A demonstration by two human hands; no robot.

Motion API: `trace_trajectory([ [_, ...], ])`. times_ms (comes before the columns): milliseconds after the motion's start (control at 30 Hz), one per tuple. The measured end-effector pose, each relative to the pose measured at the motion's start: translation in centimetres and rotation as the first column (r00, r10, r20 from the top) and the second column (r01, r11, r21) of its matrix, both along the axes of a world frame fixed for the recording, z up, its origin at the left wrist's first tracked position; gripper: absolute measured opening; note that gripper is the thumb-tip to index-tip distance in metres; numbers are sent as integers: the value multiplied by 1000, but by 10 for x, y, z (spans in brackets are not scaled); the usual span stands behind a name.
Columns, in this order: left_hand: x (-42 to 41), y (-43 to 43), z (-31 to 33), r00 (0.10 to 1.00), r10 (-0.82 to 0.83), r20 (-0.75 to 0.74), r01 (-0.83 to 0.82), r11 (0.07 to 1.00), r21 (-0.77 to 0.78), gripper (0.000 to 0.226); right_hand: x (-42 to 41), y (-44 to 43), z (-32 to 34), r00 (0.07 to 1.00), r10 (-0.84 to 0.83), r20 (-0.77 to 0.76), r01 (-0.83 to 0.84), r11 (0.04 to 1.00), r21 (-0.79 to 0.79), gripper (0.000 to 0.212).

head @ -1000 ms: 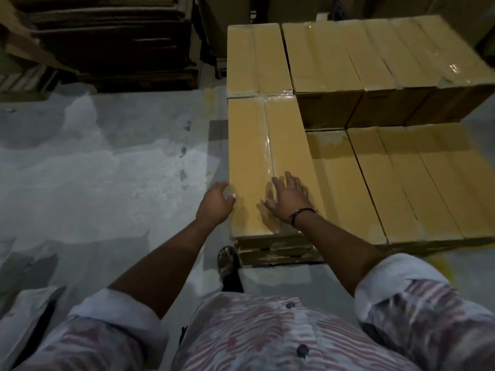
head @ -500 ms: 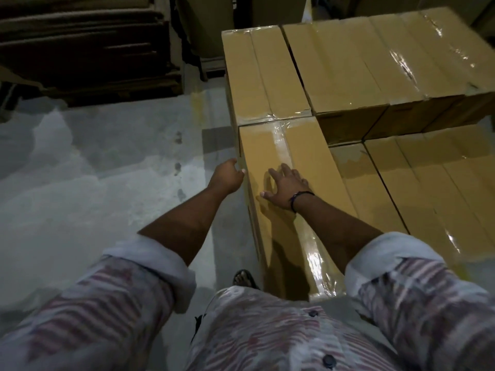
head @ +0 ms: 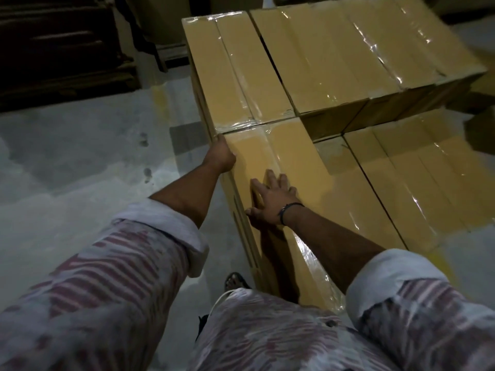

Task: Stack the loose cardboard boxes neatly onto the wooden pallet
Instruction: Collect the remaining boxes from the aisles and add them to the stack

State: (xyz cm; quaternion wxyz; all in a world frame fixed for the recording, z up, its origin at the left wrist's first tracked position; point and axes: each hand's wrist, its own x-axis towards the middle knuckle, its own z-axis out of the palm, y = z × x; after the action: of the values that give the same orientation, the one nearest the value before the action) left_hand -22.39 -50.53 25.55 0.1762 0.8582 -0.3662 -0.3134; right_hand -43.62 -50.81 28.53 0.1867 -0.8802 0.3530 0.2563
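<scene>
While the near box point(head: 292, 156) butts the far box point(head: 235, 70), the left hand point(head: 221, 156) grips its corner at that seam and the right hand point(head: 270, 202) presses flat on top. Stiff, tape-slick, likely heavy, it handles best by its edges.

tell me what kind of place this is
Probably a warehouse or storeroom: taped brown cardboard boxes packed in tidy layers, a bare grey concrete floor, and a dark stack of flat sheets at the far left.
</scene>
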Motion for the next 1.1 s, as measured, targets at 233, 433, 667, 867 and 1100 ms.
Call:
trace_trajectory([
  [233,-1,2,-15,998,10,56,-10,1000,5,81,1,-3,-4,1000,18,-22,-18,1000,13,99],
  [433,6,-6,-15,994,-76,75,66,989,134,82,-9,-3,-9,999,44,14,-44,999,-9,98],
  [667,-60,6,-7,936,-24,351,-9,996,93,69,-85,-6,-17,977,64,202,-52,997,-65,79],
  [867,-214,29,-6,912,-131,388,129,991,33,56,-208,-13,-10,964,-55,259,67,997,-36,79],
  [1100,-421,1,40,861,-290,418,344,937,-59,54,-422,-39,26,941,-243,236,263,963,-60,82],
])
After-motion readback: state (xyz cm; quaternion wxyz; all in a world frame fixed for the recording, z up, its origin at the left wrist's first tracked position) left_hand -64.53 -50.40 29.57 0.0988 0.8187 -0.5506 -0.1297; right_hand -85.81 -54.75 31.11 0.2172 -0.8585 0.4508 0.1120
